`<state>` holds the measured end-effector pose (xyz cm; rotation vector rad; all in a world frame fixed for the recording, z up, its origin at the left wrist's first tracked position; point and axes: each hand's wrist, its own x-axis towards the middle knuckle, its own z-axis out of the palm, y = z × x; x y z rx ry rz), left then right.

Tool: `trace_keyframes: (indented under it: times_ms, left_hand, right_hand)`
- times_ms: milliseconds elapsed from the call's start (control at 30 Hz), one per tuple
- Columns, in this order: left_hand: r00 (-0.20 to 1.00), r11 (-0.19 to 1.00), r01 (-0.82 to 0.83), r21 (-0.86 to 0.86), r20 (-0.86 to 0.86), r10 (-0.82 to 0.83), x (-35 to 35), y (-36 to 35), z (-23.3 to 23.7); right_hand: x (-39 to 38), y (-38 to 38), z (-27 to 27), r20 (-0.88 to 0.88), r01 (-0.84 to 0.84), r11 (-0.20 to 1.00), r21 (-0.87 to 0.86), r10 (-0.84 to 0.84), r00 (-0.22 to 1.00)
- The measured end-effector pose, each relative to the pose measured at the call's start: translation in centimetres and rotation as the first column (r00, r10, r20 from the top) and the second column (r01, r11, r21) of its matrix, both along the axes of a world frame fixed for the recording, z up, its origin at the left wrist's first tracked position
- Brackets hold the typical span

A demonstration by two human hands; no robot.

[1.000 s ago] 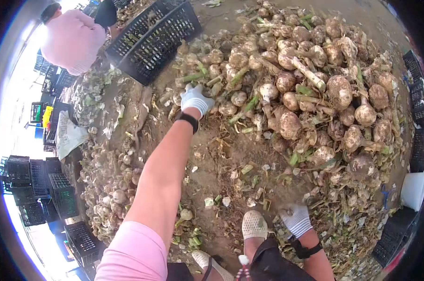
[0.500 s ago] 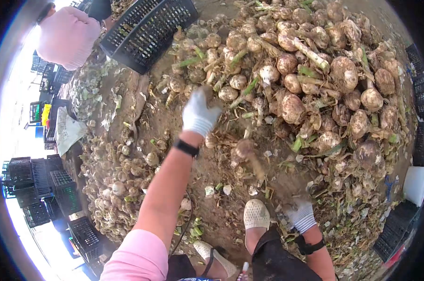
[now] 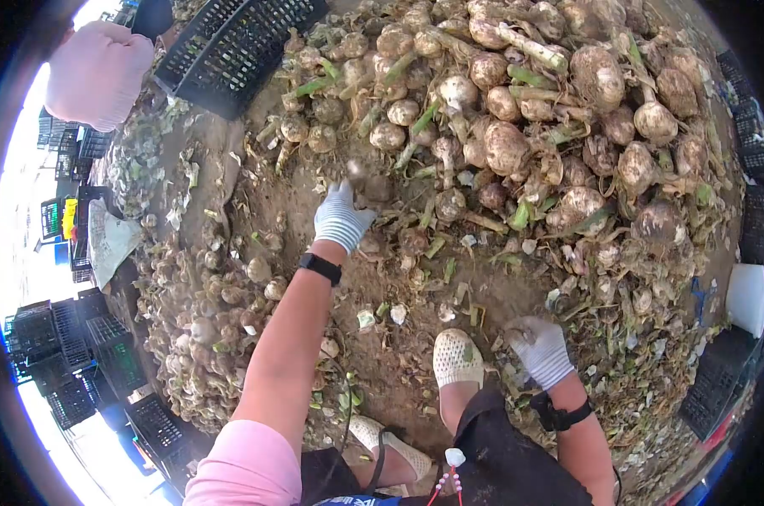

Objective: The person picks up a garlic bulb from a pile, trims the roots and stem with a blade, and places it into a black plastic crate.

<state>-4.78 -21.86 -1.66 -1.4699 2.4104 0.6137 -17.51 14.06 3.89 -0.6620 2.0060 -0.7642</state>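
Observation:
My left hand (image 3: 343, 219), in a white striped glove, reaches over the soil at the near edge of a heap of dirt-covered garlic bulbs (image 3: 506, 148). Its fingers and thumb are apart. Just beyond the fingertips is a motion-blurred bulb (image 3: 372, 187), which I do not see gripped. My right hand (image 3: 542, 349), gloved alike, is low beside my right shoe, its fingers curled inward. Whatever it may hold is hidden. Between the hands and the heap, a stemmed garlic bulb (image 3: 451, 205) lies on its side.
Smaller bulbs (image 3: 203, 331) cover the ground at left. A black plastic crate (image 3: 245, 63) stands at top left near another person in a pink sleeve (image 3: 99, 74). More crates (image 3: 37, 325) stack along the left edge. My shoes (image 3: 458, 358) rest among trimmings; a white container (image 3: 747, 298) stands at right.
The view has shifted slightly. A blurred stemmed bulb between my hands is gone from that spot. My right hand has risen from beside my leg, and its blur has cleared.

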Motion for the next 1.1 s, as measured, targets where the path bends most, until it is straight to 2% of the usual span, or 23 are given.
trace_keyframes:
  times_ms: [33,67,100,167,200,300,333,433,500,567,600,633,667,700,767,800,833,900,967,1000,1033,1067,1100]
  left_hand:
    - [0.981,0.989,0.060,-0.135,-0.173,-0.083,0.3,0.2,0.0]
    - [0.971,0.976,0.186,-0.118,-0.128,-0.200,0.3,-0.2,0.1]
    - [0.971,0.976,0.186,-0.114,-0.129,-0.200,0.0,-0.8,-0.5]
    - [0.957,0.955,0.291,-0.054,0.009,-0.290,-1.1,-2.0,-2.1]
    - [0.934,0.944,0.328,-0.024,0.159,-0.320,-2.6,-2.0,-0.5]
    - [0.915,0.933,0.354,-0.066,0.230,-0.331,-5.1,-1.1,3.0]
    - [0.885,0.877,0.464,-0.122,0.089,-0.456,-4.6,-1.9,2.1]
    - [0.814,0.824,0.566,0.018,0.143,-0.563,-4.5,-3.9,0.6]
    - [0.796,0.797,0.604,-0.033,0.077,-0.600,-3.9,-3.6,0.3]
    - [0.883,0.886,0.457,0.077,0.077,-0.462,-3.5,-2.6,0.6]
    - [0.933,0.927,0.360,0.105,-0.060,-0.355,-2.2,-2.5,-1.6]
    - [0.912,0.932,0.320,0.172,-0.321,-0.254,-1.0,-1.4,-1.8]
    - [0.866,0.892,0.178,0.417,-0.496,0.059,0.3,-0.4,-1.9]
    - [0.734,0.753,0.093,0.652,-0.555,0.390,1.6,1.0,-1.6]
    - [0.354,0.362,0.073,0.929,-0.363,0.862,2.6,5.2,0.8]
    - [0.667,0.818,0.162,0.552,-0.672,0.322,4.0,5.9,-1.0]
    - [0.616,0.735,0.149,0.662,-0.643,0.454,3.2,8.1,3.9]
    - [0.803,0.833,0.101,0.543,-0.539,0.255,3.9,10.4,6.1]
    - [0.628,0.513,0.087,0.854,-0.446,0.637,5.8,12.0,3.0]
    - [0.602,0.324,-0.030,0.945,-0.242,0.761,4.7,12.9,4.6]
    - [0.701,0.606,0.388,0.694,-0.650,0.295,4.3,13.5,4.6]
    - [0.804,0.622,0.322,0.714,-0.553,0.219,4.8,14.3,5.3]
    - [0.887,0.643,0.254,0.722,-0.440,0.144,3.3,14.9,10.0]
  right_hand:
    - [0.0,0.1,0.0,-0.003,0.002,1.000,0.005,-0.002,1.000]
    - [0.1,0.3,-0.1,-0.006,-0.018,1.000,0.023,0.018,1.000]
    - [0.1,0.4,-0.2,-0.008,-0.036,0.999,0.038,0.036,0.999]
    - [0.5,0.4,-0.2,-0.046,-0.072,0.994,0.086,0.076,0.996]
    - [0.6,0.2,-0.1,-0.042,-0.068,0.997,0.041,0.070,0.997]
    - [0.5,0.7,-1.4,-0.162,-0.113,0.992,-0.056,0.102,0.982]
    - [0.3,0.4,-0.9,-0.119,-0.097,0.995,0.003,0.097,0.988]
    - [0.1,0.7,-0.4,-0.076,-0.053,0.995,0.083,0.059,0.995]
    - [0.1,1.3,-1.4,-0.138,-0.006,1.000,0.027,0.010,0.990]
    - [0.1,0.4,-0.8,-0.099,0.022,0.999,-0.028,-0.025,0.995]
    - [0.1,-0.2,-0.6,-0.135,0.000,1.000,0.014,0.002,0.991]
    - [0.1,-0.9,-0.3,-0.168,-0.020,0.998,0.055,0.029,0.985]
    - [0.0,-2.0,0.7,-0.253,-0.096,0.991,0.088,0.116,0.961]
    - [0.1,-2.6,0.3,-0.246,-0.097,0.992,0.084,0.115,0.962]
    - [0.3,-3.4,-0.5,-0.471,-0.178,0.977,-0.116,0.104,0.876]
    - [0.3,-4.3,0.6,-0.456,-0.207,0.978,-0.021,0.175,0.873]
    - [0.4,-5.2,0.8,-0.487,-0.279,0.960,0.031,0.258,0.835]
    - [0.9,-6.6,1.3,-0.466,-0.347,0.937,0.033,0.322,0.824]
    - [1.6,-8.3,2.8,-0.460,-0.405,0.911,0.081,0.394,0.795]
    - [2.1,-9.0,3.2,-0.468,-0.462,0.875,0.141,0.470,0.748]
    - [2.4,-9.6,3.5,-0.476,-0.503,0.853,0.137,0.503,0.722]
    - [3.1,-10.0,3.9,-0.498,-0.514,0.839,0.178,0.527,0.688]
    - [3.5,-10.1,4.1,-0.517,-0.523,0.823,0.221,0.553,0.653]
